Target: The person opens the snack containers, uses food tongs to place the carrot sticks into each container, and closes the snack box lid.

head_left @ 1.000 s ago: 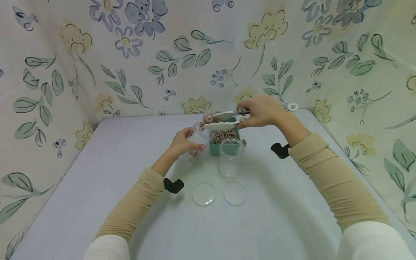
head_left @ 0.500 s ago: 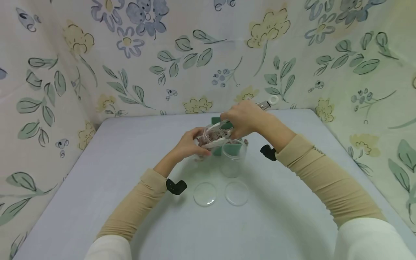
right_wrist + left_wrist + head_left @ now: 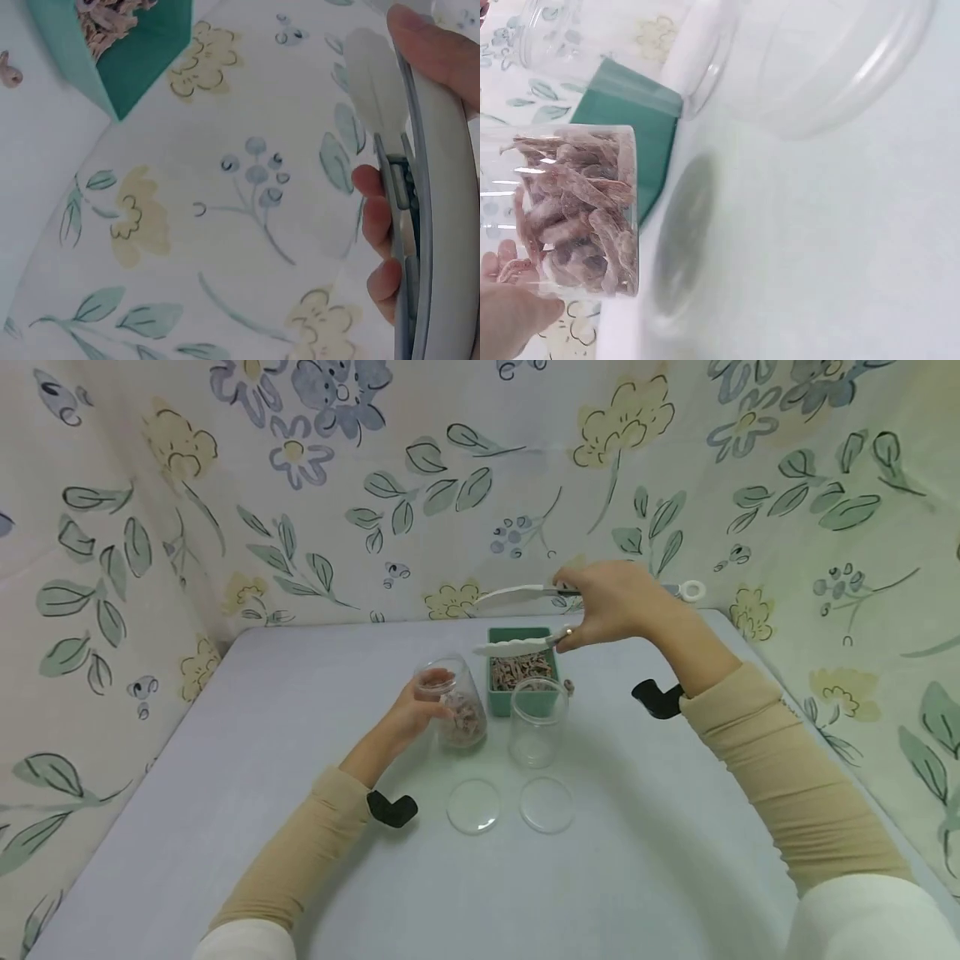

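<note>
My left hand (image 3: 408, 717) grips a clear jar (image 3: 456, 681), which leans slightly to one side. Brownish, dried-looking strips (image 3: 577, 210) fill its lower part; in the left wrist view its base hangs over the table with a shadow below. My right hand (image 3: 613, 602) holds white-tipped tongs (image 3: 517, 647) above the green container (image 3: 501, 703). Their two arms stand spread, with nothing between the tips. More of the same strips (image 3: 517, 672) lie in the green container.
A second clear jar (image 3: 534, 747) stands in front of the green container. Two round clear lids, a left lid (image 3: 473, 807) and a right lid (image 3: 547, 806), lie nearer on the table. One loose piece (image 3: 569, 687) sits right of the container. A floral cloth (image 3: 450, 543) hangs behind.
The tongs carried strips to the tilted jar and dipped into its mouth. Now they have withdrawn up and right, spread and without strips. The jar has come more upright, left of the container.
</note>
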`<state>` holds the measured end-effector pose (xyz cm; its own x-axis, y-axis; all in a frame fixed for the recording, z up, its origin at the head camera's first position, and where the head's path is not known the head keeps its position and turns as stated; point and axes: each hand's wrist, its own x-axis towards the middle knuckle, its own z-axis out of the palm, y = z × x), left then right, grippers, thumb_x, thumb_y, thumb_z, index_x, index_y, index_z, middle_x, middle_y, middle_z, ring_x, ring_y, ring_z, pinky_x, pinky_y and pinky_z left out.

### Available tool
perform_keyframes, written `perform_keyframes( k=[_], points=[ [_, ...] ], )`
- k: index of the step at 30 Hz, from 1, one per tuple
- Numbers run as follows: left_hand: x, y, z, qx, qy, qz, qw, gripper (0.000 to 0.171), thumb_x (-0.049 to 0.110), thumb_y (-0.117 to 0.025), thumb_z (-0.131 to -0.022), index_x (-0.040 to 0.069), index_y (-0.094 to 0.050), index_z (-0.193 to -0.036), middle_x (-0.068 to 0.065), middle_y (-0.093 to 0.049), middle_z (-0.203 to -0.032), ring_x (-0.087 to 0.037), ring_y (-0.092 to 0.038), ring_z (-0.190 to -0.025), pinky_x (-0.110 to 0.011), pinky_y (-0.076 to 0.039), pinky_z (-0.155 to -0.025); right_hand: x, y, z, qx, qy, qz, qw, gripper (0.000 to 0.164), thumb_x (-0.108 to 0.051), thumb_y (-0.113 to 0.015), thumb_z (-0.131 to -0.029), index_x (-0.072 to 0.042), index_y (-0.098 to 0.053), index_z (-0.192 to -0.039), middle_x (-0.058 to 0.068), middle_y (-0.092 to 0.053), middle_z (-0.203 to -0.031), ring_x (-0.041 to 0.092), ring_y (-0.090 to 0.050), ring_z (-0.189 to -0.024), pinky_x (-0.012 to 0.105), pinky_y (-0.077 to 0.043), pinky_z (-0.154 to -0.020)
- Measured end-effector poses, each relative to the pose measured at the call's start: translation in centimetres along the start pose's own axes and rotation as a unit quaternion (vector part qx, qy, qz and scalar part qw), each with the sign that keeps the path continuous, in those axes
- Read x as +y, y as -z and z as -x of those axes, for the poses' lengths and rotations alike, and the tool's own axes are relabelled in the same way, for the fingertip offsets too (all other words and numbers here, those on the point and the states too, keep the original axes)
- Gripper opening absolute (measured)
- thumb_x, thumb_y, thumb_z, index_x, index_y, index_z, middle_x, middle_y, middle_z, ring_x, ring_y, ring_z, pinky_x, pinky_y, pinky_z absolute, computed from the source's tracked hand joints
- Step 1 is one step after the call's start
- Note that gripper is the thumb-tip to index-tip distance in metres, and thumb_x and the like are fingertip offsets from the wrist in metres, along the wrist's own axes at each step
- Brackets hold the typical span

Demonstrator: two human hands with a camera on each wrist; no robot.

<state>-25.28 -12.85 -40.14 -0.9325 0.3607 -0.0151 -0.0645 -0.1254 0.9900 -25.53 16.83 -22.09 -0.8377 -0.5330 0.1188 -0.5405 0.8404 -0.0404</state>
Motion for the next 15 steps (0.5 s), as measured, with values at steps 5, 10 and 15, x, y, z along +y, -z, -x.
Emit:
perform_keyframes(
  k=[5,10,15],
  points=[
    [-0.9,0.6,0.6,-0.022,-0.032,0.033,0.9987,0.069,-0.02,-0.052,-0.074,-0.01,-0.029,-0.138,-0.022,-0.03,-0.147,-0.034,-0.021,-0.14,-0.045,-0.016,-0.117,1.2,-0.4,0.6,0.014,-0.022,0.001,1.0,0.065,-0.039,-0.084,-0.069,-0.008,-0.056,-0.119,0.011,-0.067,-0.103,0.029,-0.061,-0.083,0.048,-0.05,-0.074],
    [-1.1,0.6,0.8,-0.016,-0.041,-0.03,0.9986,0.07,-0.022,-0.06,-0.077,-0.01,-0.03,-0.139,-0.025,-0.029,-0.15,-0.035,-0.019,-0.143,-0.047,-0.014,-0.117,2.0,-1.6,0.6,-0.019,-0.062,0.017,0.998,0.067,-0.043,-0.083,-0.068,-0.005,-0.056,-0.117,0.013,-0.066,-0.101,0.03,-0.061,-0.084,0.047,-0.051,-0.067],
    [-0.5,-0.1,0.9,0.034,0.006,-0.108,0.9935,0.073,-0.015,-0.071,-0.076,-0.002,-0.037,-0.14,-0.017,-0.036,-0.151,-0.03,-0.023,-0.144,-0.047,-0.016,-0.117,2.7,-3.5,-0.7,-0.077,-0.086,0.022,0.993,0.065,-0.045,-0.083,-0.066,-0.001,-0.059,-0.108,0.01,-0.065,-0.089,0.026,-0.058,-0.076,0.042,-0.05,-0.063]
  ],
)
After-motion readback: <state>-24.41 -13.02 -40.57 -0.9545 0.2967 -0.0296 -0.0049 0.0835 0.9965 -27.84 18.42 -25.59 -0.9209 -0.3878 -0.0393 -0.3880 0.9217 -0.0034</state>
